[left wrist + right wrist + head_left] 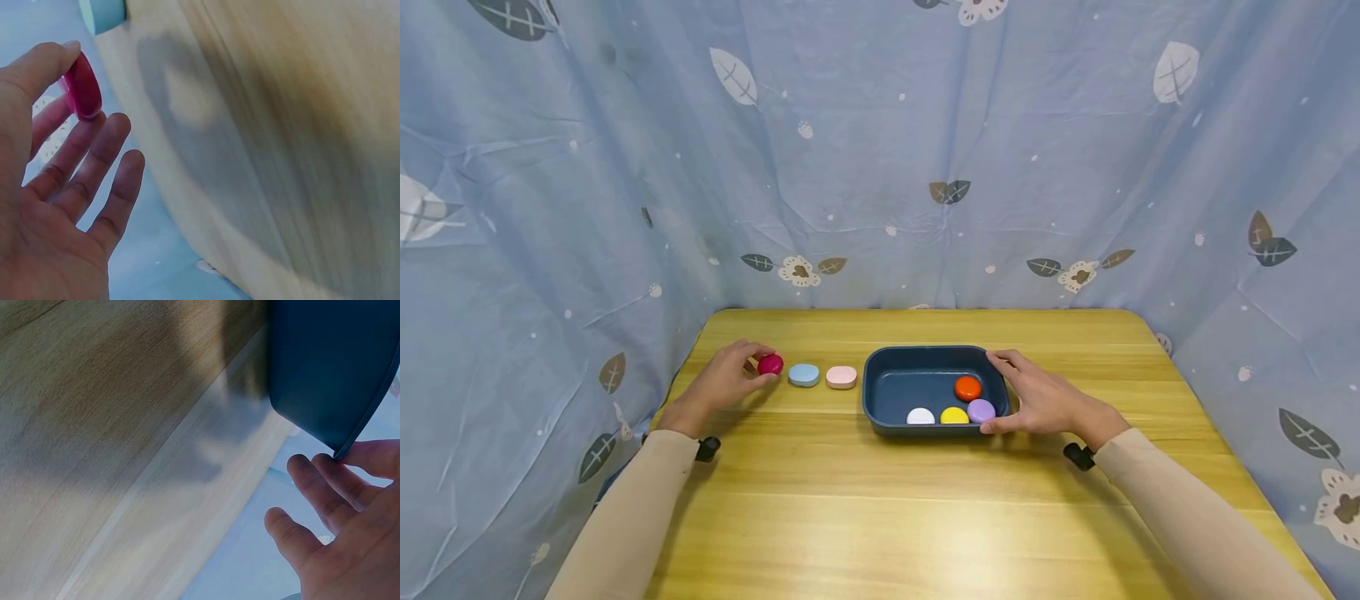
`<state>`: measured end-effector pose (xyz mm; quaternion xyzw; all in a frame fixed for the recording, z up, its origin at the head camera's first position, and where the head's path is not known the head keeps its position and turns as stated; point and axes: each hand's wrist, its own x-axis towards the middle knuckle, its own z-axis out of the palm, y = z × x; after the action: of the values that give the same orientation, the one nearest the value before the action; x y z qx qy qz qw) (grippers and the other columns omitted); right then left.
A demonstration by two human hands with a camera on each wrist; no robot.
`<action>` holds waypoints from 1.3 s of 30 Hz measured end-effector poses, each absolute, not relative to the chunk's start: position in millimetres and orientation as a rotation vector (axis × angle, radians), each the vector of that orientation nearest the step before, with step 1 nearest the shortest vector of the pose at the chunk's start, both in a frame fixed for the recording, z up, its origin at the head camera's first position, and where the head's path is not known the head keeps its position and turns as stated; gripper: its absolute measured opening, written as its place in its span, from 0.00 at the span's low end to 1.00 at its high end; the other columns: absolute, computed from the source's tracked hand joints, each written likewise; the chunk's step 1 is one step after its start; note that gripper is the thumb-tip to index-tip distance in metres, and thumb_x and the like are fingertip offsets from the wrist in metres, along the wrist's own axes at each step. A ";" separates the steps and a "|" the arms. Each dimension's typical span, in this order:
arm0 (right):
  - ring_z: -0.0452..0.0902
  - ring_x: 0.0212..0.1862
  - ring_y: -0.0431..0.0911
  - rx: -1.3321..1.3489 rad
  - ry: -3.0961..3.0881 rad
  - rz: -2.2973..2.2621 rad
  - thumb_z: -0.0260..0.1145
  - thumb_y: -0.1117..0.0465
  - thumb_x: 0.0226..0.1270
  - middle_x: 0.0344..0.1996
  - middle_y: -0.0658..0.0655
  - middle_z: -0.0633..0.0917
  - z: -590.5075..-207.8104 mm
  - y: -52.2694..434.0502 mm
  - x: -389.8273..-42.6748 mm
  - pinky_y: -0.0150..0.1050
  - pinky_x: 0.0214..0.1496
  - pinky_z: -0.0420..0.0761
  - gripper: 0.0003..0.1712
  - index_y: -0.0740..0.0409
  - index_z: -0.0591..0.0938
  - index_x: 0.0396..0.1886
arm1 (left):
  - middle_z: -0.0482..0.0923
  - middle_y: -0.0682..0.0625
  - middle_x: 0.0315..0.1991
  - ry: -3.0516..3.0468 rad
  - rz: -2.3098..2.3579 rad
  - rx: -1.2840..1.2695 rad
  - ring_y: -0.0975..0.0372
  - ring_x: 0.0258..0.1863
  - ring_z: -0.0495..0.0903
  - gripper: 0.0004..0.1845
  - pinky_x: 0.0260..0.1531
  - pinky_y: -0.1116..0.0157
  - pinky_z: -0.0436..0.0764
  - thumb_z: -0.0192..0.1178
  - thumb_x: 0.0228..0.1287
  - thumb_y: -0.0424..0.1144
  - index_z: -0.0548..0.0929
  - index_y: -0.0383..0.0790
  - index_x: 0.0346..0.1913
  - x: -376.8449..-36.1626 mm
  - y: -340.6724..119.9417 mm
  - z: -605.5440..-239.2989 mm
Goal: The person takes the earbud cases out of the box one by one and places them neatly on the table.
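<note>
My left hand [718,387] pinches a glossy magenta rounded disc [771,364] between thumb and fingertips. In the left wrist view the disc [82,89] stands on edge, and the other fingers extend loosely below it. Right of this hand, a light blue oval piece [803,375] and a pale pink oval piece [841,377] lie side by side on the table. My right hand [1045,396] spans the right end of a dark blue tray [898,352], thumb at the near corner, fingers at the far one. In the right wrist view a finger touches the tray's rim [359,428].
Inside the tray are an orange-red disc [967,387], a white disc [920,416], a yellow disc [954,415] and a purple disc [981,410]. The wooden table [865,517] ends at a patterned blue curtain [880,142] behind and at both sides.
</note>
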<state>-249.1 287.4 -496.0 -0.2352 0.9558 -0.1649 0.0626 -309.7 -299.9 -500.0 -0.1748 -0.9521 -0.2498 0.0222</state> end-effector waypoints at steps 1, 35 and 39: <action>0.80 0.79 0.67 -0.710 2.888 -0.496 0.76 0.13 0.63 0.92 0.65 0.64 -495.8 287.4 -249.1 0.67 0.69 0.90 0.81 0.58 0.56 0.98 | 0.88 0.36 0.58 -2.953 -0.774 -0.537 0.46 0.50 0.92 0.25 0.58 0.43 0.94 0.80 0.77 0.39 0.88 0.32 0.70 -310.3 -301.0 -501.3; 0.77 0.82 0.67 -0.734 2.886 -0.505 0.75 0.13 0.64 0.91 0.66 0.65 -496.3 287.0 -245.2 0.70 0.74 0.87 0.81 0.59 0.56 0.98 | 0.85 0.32 0.64 -3.122 -0.740 -0.467 0.43 0.59 0.89 0.32 0.65 0.41 0.90 0.77 0.80 0.41 0.82 0.31 0.78 -316.9 -302.2 -514.6; 0.77 0.82 0.67 -0.722 2.876 -0.509 0.75 0.13 0.63 0.92 0.66 0.64 -496.3 286.7 -247.6 0.70 0.75 0.86 0.81 0.58 0.56 0.98 | 0.83 0.32 0.66 -3.102 -0.749 -0.455 0.40 0.63 0.89 0.32 0.67 0.41 0.91 0.76 0.82 0.41 0.81 0.32 0.79 -314.8 -297.9 -512.5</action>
<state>-247.6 286.7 -496.3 -0.2394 0.9538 -0.1688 0.0666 -314.8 -297.9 -512.5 -0.1412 -0.9615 -0.2321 -0.0410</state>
